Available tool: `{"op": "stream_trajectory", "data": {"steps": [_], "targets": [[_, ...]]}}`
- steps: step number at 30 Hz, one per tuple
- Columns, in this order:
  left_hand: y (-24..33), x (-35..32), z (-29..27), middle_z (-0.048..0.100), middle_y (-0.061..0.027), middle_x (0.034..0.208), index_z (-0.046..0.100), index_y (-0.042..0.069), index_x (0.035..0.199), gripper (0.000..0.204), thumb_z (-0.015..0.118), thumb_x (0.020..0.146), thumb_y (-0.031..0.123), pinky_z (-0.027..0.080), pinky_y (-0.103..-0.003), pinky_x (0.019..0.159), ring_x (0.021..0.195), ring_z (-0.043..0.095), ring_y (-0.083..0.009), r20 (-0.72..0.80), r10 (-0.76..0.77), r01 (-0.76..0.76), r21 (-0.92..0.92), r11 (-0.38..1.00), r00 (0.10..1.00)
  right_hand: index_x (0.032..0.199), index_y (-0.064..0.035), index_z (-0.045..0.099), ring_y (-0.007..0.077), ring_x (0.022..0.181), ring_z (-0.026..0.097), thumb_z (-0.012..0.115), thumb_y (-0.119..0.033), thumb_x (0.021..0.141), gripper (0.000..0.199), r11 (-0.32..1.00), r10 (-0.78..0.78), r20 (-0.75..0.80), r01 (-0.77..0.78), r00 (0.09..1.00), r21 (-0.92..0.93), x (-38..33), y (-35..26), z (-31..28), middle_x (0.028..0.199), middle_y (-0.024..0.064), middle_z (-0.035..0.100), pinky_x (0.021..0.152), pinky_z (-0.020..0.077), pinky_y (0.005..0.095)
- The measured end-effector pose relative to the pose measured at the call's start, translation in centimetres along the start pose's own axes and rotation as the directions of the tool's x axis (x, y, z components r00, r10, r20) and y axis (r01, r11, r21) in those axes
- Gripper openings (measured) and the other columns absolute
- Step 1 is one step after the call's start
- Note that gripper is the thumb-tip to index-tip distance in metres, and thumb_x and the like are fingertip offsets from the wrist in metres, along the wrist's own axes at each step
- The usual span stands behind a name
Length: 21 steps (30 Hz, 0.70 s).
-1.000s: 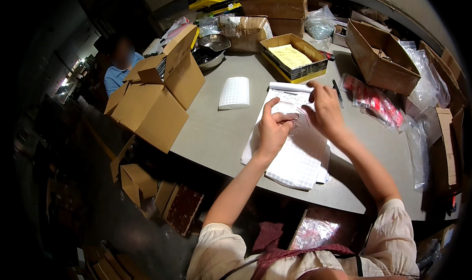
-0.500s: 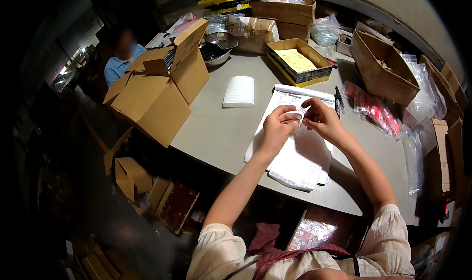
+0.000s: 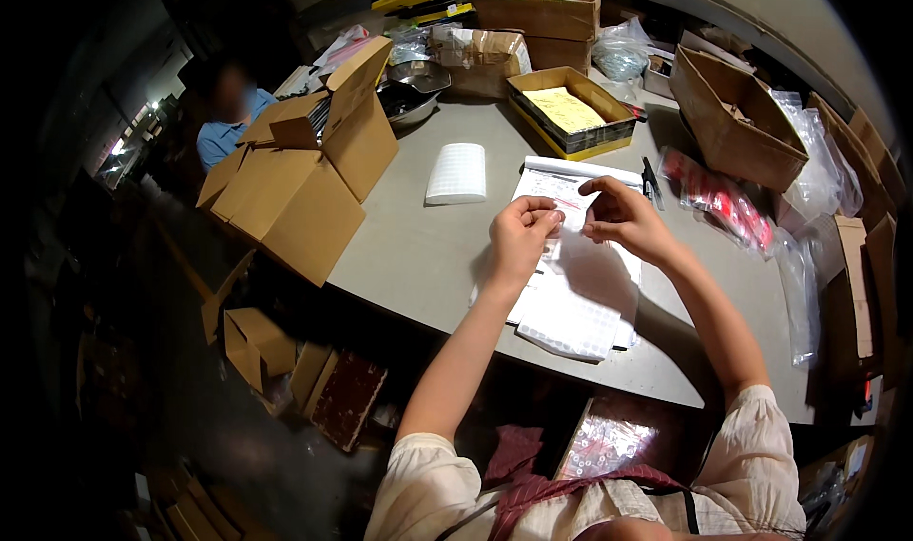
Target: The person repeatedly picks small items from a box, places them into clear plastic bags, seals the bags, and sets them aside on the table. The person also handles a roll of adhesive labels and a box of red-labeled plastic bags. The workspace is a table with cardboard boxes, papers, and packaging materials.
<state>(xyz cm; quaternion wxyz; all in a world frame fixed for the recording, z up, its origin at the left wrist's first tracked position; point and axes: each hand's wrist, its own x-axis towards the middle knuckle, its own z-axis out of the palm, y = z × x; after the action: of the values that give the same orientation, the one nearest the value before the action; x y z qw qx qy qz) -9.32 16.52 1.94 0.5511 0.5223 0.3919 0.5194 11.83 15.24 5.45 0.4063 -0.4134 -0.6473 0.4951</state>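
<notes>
Over a pad of white papers (image 3: 538,164) both my hands are raised, a short gap between them. The thumb and fingertips of my left hand (image 3: 518,241) are pinched together. A small, clear-looking piece shows just under them, too small to name. My right hand (image 3: 632,222) has its fingers curled toward the thumb, the index finger raised higher; anything at its fingertips is too small to make out. Below the hands, a white sheet of round stickers (image 3: 571,330) lies on the papers near the table's front edge. Another curved white sticker sheet (image 3: 456,173) lies to the left.
A large open cardboard box (image 3: 285,203) overhangs the table's left edge. Behind the papers stands a black-and-yellow tray (image 3: 594,146) holding yellow paper. Pens (image 3: 651,184), red-and-clear packets (image 3: 723,203) and an open carton (image 3: 737,127) are at the right. A person in blue (image 3: 225,137) is at far left.
My hands have drawn slightly apart, the left moving left and down. The small ring seen between my fingertips before no longer shows clearly. The whole view has shifted a little.
</notes>
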Motion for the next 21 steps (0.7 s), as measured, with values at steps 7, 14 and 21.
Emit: {"op": "stream_trajectory", "data": {"steps": [7,14,21], "targets": [[-0.4,-0.2,0.3,0.076,-0.0114,0.096,0.068,-0.004,0.11,0.019,0.071,0.093,0.003,0.057,-0.025,0.068,0.083,0.071,-0.0137,0.065,-0.01,0.017,-0.102,0.995,0.998,0.093,0.0003,0.067,0.0093,0.067,0.06,0.073,-0.01,0.094,0.012,0.991,0.126,0.041,-0.124,0.991,-0.046,0.2,0.7,0.1,0.077,0.002,0.065,0.06,0.0463,0.0258],[-0.3,-0.4,0.5,0.072,-0.0055,0.091,0.068,0.004,0.106,0.02,0.075,0.089,0.01,0.048,-0.023,0.058,0.077,0.066,-0.0121,0.014,0.06,-0.06,-0.012,0.998,0.998,0.09,-0.0006,0.068,0.0076,0.064,0.058,0.073,-0.01,0.092,0.011,0.986,0.159,0.119,-0.152,0.98,-0.06,0.4,0.3,-1.0,0.074,0.0002,0.064,0.057,0.044,0.025],[0.6,-0.2,-0.2,0.071,-0.0077,0.092,0.069,0.001,0.107,0.028,0.072,0.093,0.026,0.051,-0.028,0.067,0.075,0.065,-0.0135,0.073,-0.064,0.068,-0.045,0.997,0.995,0.088,-0.0005,0.069,0.0091,0.06,0.056,0.074,-0.008,0.089,0.009,0.988,0.156,0.096,-0.154,0.983,-0.031,0.3,0.7,-1.2,0.071,0.0018,0.064,0.055,0.0432,0.0267]]}}
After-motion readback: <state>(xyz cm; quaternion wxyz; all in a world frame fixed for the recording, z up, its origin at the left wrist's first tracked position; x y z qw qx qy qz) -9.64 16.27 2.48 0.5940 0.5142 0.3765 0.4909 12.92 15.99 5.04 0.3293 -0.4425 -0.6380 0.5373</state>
